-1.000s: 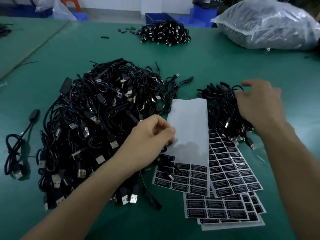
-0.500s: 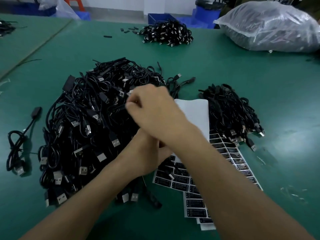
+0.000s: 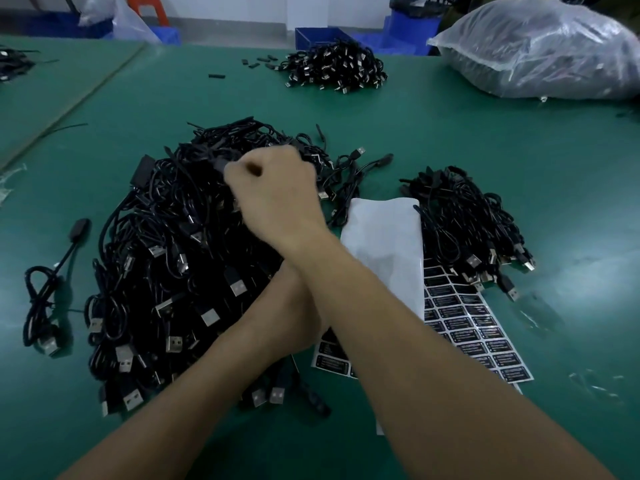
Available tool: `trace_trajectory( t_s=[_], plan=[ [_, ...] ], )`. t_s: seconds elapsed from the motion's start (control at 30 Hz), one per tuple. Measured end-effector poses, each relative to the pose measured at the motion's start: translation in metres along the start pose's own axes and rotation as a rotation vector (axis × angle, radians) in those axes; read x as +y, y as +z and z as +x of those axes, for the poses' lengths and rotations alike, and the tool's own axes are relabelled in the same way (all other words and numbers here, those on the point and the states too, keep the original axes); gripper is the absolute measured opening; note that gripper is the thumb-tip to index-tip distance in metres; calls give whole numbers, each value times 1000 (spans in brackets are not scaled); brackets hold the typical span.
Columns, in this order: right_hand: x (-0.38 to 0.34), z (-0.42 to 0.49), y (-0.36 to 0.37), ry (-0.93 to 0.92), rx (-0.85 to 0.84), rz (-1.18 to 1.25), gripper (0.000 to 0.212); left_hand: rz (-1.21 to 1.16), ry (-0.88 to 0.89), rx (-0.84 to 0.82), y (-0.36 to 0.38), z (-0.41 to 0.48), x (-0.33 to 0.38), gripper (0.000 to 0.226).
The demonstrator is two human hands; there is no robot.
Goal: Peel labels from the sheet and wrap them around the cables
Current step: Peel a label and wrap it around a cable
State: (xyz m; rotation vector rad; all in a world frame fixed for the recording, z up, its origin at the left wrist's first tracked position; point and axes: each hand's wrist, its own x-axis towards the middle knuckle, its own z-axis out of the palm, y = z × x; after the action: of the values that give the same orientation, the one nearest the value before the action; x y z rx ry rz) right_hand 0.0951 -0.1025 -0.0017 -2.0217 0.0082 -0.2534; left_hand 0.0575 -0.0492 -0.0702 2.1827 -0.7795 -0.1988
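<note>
Where the green table mat (image 3: pixel 86 427) runs nearest the wearer, stacked label sheets (image 3: pixel 478 341) lie at right, black labels in rows. A white, mostly stripped backing sheet (image 3: pixel 381 244) overlaps them. Left of these sits the large cable pile (image 3: pixel 166 265), black leads with USB plugs. A single loose cable (image 3: pixel 45 299) lies apart at its left, and a smaller cable pile (image 3: pixel 464 223) touches the sheets at their far right. Farther back, a third pile (image 3: pixel 336 67) rests near the mat's far edge, with a clear plastic bag (image 3: pixel 540 50) at far right and blue bins (image 3: pixel 318 36) beyond the table.

Left hand (image 3: pixel 294 320): at the near edge of the large cable pile, beside the sheets. Its fingers are hidden under the crossing right forearm, so the grip cannot be determined.

Right hand (image 3: pixel 277 192): set across onto the top of the large cable pile, fingers curled tight and closed on a black cable (image 3: pixel 216 164). Outline motion-blurred.
</note>
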Motion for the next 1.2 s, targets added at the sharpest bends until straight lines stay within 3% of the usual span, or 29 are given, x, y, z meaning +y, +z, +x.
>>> trace_trajectory(
  t_s=[0.1, 0.3, 0.43, 0.6, 0.7, 0.8, 0.93, 1.07, 1.2],
  plan=[
    [1, 1, -19, -23, 92, 186, 28, -46, -33, 55, 0, 3, 1, 50],
    [5, -6, -50, 1, 6, 612, 25, -366, -110, 154, 1, 5, 1, 11],
    [17, -18, -80, 69, -36, 847, 25, -640, -186, 314, -2, 6, 8, 10],
    [52, -42, -109, 126, -28, 1056, 48, -937, -299, 364, -14, 7, 19, 21],
    [73, -54, -116, 160, -56, 971, 48, -1053, -282, 323, -19, 6, 18, 31],
    [86, -62, -117, 145, -189, 798, 36, -1149, -272, 280, -21, 6, 19, 40],
    [91, -72, -113, 86, -416, 646, 20, -1240, -313, 401, -22, 8, 20, 56],
    [88, -76, -112, 54, -509, 694, 15, -1312, -360, 451, -22, 8, 18, 32],
    [89, -75, -119, 115, -499, 691, 10, -1311, -355, 531, -23, 9, 19, 26]
  ],
)
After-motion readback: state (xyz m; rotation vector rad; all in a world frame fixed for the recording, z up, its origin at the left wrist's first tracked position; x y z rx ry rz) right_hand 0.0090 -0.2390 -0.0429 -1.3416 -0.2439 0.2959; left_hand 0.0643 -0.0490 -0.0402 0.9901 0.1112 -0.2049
